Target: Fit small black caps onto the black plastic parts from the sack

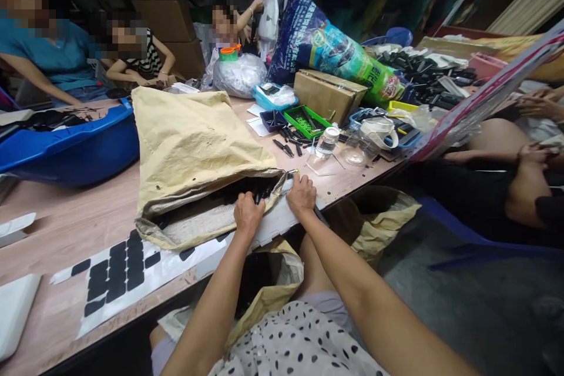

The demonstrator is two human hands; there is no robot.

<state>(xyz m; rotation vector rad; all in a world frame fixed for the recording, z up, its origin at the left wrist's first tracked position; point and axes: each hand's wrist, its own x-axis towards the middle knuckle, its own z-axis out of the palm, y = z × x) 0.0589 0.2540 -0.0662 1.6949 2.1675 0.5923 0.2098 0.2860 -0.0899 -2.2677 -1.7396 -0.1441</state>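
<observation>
My left hand (249, 211) is at the right end of the open mouth of a tan woven sack (194, 135), which lies on the table with dark pieces inside. Its fingers are curled round a small black piece (259, 195), partly hidden. Just to the right, my right hand (302, 192) is closed near the table edge. A thin bright tip (292, 172) shows beyond its fingers and a dark bar (321, 217) below it; whether they are one thing I cannot tell. Under both hands lies a pale grey board (275, 224).
Flat black pads (117, 270) lie on a white sheet at front left. A blue basin (70, 150) stands behind. At right are a green tray (306, 120), a clear bottle (326, 142) and a cardboard box (328, 94). Open sacks (282, 267) hang below the edge. Several people sit around.
</observation>
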